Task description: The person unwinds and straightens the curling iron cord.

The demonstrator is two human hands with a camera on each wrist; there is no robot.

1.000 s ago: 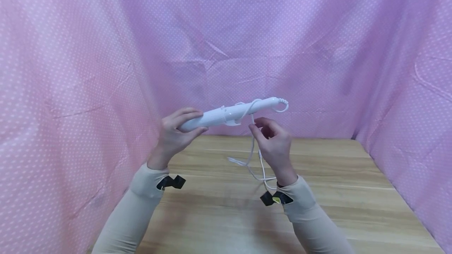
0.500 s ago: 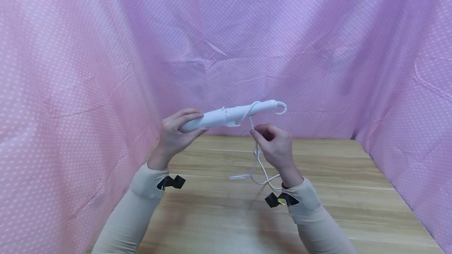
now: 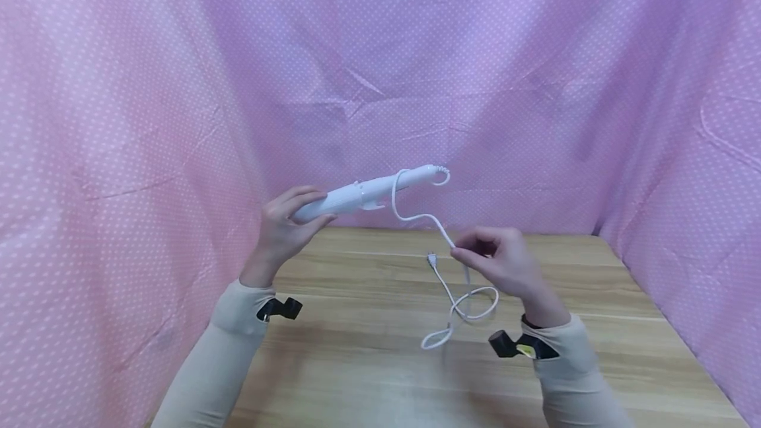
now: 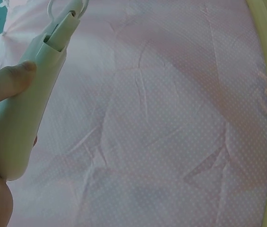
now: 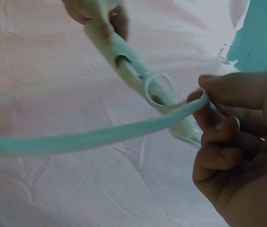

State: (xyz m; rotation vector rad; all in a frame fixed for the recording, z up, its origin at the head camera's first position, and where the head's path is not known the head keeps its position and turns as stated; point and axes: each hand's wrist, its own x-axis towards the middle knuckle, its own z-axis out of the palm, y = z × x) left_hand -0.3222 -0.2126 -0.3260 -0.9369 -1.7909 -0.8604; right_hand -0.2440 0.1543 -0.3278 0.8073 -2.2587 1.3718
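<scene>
In the head view a white curling iron (image 3: 380, 190) is held up above the table, tilted with its cord end higher at the right. My left hand (image 3: 281, 233) grips its thick end, thumb on the near side; the left wrist view shows the thumb pressed along the smooth body (image 4: 22, 113). One turn of the white power cord (image 3: 431, 216) still loops over the iron's handle. Lower and to the right, my right hand (image 3: 505, 263) pinches that cord between thumb and forefinger, its other fingers curled in the right wrist view.
The cord's free length lies in loops over the wooden table (image 3: 345, 349), its two-pin plug (image 3: 432, 259) toward the back. Pink dotted curtains (image 3: 380, 84) hang behind and along both sides.
My right hand has moved right and down, drawing the cord off the iron so fewer wraps show. The iron has shifted slightly left with my left hand.
</scene>
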